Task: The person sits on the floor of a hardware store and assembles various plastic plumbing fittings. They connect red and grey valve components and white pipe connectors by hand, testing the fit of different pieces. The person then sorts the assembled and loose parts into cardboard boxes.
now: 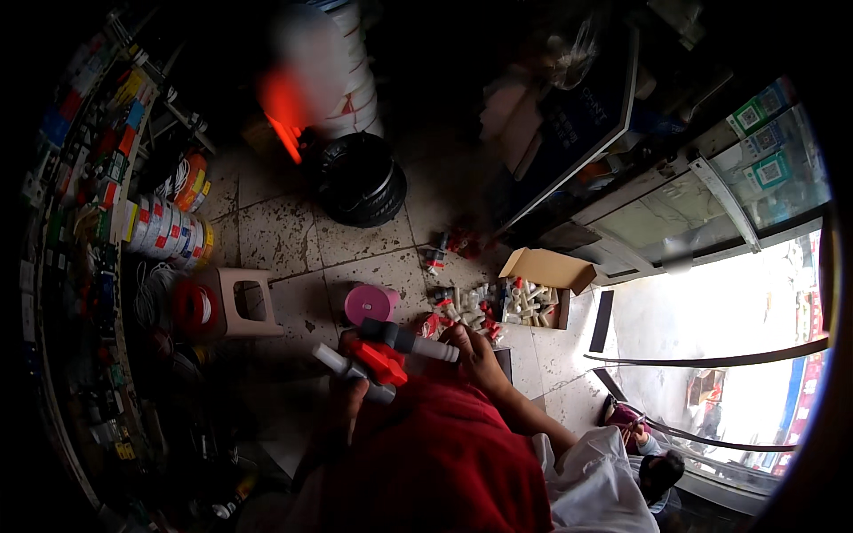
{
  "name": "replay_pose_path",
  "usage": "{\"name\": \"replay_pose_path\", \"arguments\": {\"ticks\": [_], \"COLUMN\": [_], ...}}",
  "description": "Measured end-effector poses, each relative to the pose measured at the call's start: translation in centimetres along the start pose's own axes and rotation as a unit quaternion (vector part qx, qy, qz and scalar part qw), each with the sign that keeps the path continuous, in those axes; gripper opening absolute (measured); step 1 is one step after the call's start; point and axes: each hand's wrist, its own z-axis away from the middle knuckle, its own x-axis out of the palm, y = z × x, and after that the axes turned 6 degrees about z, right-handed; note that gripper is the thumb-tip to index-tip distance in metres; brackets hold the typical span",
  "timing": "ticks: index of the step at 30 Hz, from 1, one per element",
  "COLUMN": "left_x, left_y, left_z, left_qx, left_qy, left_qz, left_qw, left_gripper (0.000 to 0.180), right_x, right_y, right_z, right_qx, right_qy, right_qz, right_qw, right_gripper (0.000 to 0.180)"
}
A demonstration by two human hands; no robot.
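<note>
Above my lap are grey plastic pipe pieces with white ends and red handles, which look like ball valves. My left hand (351,404), in deep shadow, is closed round the lower red-handled valve (380,362), whose white stub points up and left. A second grey piece (404,340) lies just beyond it, its white end toward the right. My right hand (477,360) has its fingers bent at that white end. Whether the two pieces are joined is hard to make out.
On the tiled floor ahead lie many loose white and grey fittings (471,306), beside an open cardboard box (560,306) holding more. A pink round stool (371,305), a beige stool (258,305) and a black coil (364,182) stand nearby. Shelves line the left; a person (657,475) sits by the bright doorway.
</note>
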Motion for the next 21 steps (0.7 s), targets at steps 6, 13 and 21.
{"name": "replay_pose_path", "arguments": {"ticks": [6,13,21], "left_x": [-5.4,3.6,13.0], "left_y": [-4.5,-1.5,-5.5], "left_z": [-8.7,-22.9,-38.9], "left_qx": [-0.055,-0.078,-0.328], "left_qy": [0.000,-0.230,-0.374], "left_qz": [-0.051,-0.209,-0.223], "left_qw": [0.997,0.947,0.838], "left_gripper": [0.058,0.054,0.079], "right_x": [-4.1,-8.0,-12.1], "right_y": [0.9,1.5,1.6], "right_z": [-5.4,-9.3,-13.1], "right_qx": [-0.195,0.172,0.206], "right_qy": [0.042,0.014,0.214], "right_qz": [0.316,-0.137,-0.275], "right_qw": [0.927,0.976,0.915], "right_gripper": [0.037,0.031,0.035]}}
